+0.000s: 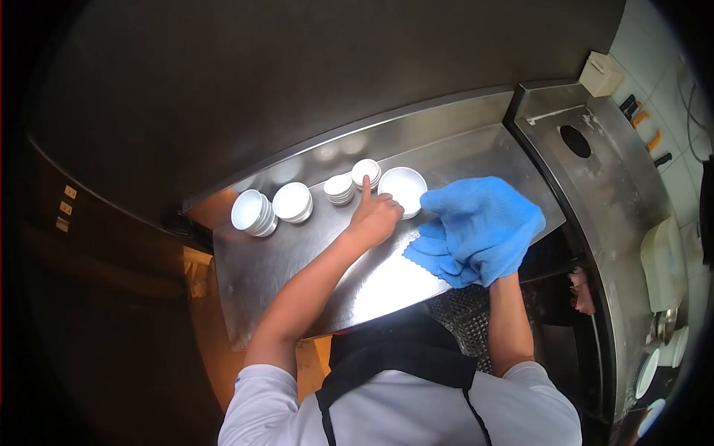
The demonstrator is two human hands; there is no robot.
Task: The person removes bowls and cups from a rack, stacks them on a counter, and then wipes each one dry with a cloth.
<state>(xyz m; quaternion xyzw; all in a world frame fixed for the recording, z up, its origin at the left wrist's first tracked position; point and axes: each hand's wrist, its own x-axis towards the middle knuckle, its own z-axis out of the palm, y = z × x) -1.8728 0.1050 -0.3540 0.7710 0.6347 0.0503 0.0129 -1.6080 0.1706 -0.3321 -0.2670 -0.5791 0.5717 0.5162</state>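
Note:
My left hand [376, 218] reaches over the metal counter with its index finger stretched out onto the top of a stack of small white bowls [372, 186]. Its other fingers curl loosely beside a larger white bowl [404, 187], holding nothing. A blue cloth [480, 227] drapes over my right hand and hides its fingers; the hand holds it up at the counter's right side, its left edge close to the larger bowl. Left of my left hand stand another small bowl stack [339, 190], a medium bowl stack [292, 202] and a tilted-looking bowl stack [254, 213].
The steel counter [275, 267] has a raised back ledge [446, 119]. To the right runs another steel surface with a dark round hole [575, 141]. Knives [632, 108] hang on the tiled wall, and white plates [647, 373] sit at the lower right.

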